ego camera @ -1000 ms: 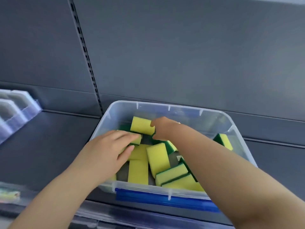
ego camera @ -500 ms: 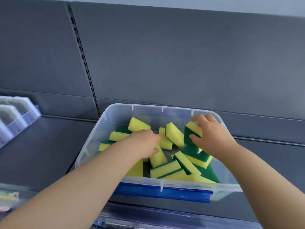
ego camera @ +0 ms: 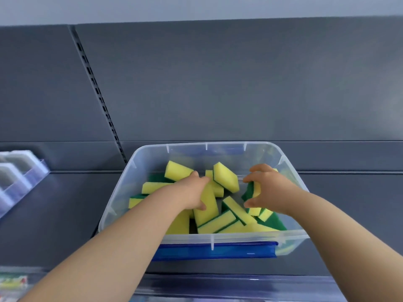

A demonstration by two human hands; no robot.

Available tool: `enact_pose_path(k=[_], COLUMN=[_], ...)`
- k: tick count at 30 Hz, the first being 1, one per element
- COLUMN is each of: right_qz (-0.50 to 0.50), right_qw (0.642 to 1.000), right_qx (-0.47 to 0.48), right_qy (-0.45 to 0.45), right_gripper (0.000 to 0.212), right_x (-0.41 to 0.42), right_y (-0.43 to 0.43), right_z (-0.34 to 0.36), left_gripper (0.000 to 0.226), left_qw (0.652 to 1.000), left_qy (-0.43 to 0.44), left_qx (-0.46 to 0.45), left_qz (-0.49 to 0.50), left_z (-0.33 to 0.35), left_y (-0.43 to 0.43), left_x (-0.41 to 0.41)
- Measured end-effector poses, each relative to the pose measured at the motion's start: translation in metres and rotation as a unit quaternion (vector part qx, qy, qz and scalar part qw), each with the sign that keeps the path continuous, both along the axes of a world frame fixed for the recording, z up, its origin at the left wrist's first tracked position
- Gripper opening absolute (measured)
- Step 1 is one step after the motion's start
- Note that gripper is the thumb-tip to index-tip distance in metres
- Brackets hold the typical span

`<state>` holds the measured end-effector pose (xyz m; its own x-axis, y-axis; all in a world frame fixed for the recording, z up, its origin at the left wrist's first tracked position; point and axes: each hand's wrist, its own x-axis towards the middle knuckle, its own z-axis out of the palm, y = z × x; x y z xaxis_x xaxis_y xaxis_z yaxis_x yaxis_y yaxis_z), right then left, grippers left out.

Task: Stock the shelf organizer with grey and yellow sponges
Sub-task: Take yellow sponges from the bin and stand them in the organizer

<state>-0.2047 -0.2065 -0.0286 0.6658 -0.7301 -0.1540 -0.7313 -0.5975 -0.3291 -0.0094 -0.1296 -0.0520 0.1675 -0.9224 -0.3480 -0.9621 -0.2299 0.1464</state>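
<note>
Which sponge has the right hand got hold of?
The edge-on sponge at the bin's right, green layer facing left; the right hand curls round it. The left hand grips a flat sponge, yellow face up.

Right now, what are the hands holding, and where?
The right hand pinches a green-and-yellow sponge, top and bottom. The left hand rests on a yellow sponge; grip unclear.

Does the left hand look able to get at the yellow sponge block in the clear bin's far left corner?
Probably yes: the yellow sponge block sits uncovered on top, right beside the left hand, and the clear plastic bin is open-topped.
</note>
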Motion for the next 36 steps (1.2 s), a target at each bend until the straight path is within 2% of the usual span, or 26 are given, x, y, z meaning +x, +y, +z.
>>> enact_pose_path(k=[2,4,8,11,15,24,31,33,36], right_qz=[0.019,0.035,0.028,-0.011,-0.035,-0.072,-0.130,-0.139,-0.139], right_qw=[0.999,0.996,0.995,0.997,0.987,0.980,0.953,0.943,0.927], right_qx=[0.004,-0.013,-0.038,-0.044,-0.119,-0.172,-0.067,-0.051,-0.036], right_qy=[0.047,0.077,0.092,0.069,0.097,-0.074,-0.265,-0.300,-0.347], right_gripper=[0.072,0.070,0.065,0.061,0.050,0.039,0.042,0.045,0.045], right_x=[-0.001,-0.002,-0.002,-0.003,-0.005,-0.007,-0.009,-0.009,-0.004], right_y=[0.000,-0.001,0.001,0.003,0.003,0.012,0.025,0.031,0.045], right_z=[0.006,0.010,0.010,0.010,0.015,0.023,0.008,0.004,0.002], left_gripper=[0.082,0.079,0.077,0.069,0.064,0.052,0.077,0.074,0.057], left_qw=[0.999,0.997,0.989,0.986,0.982,0.945,0.913,0.908,0.900], left_qy=[0.010,0.027,0.064,0.071,0.053,0.025,0.048,0.041,0.021], left_qx=[-0.031,-0.068,-0.130,-0.152,-0.181,-0.325,-0.398,-0.410,-0.429], left_qz=[0.004,0.006,0.011,0.003,0.002,0.026,0.070,0.074,0.068], left_z=[0.004,0.009,0.019,0.027,0.037,0.063,0.054,0.051,0.052], left_y=[0.000,0.002,0.003,0.004,0.007,0.030,0.063,0.069,0.081], left_x=[0.001,0.000,-0.002,-0.002,-0.004,-0.013,-0.020,-0.021,-0.018])
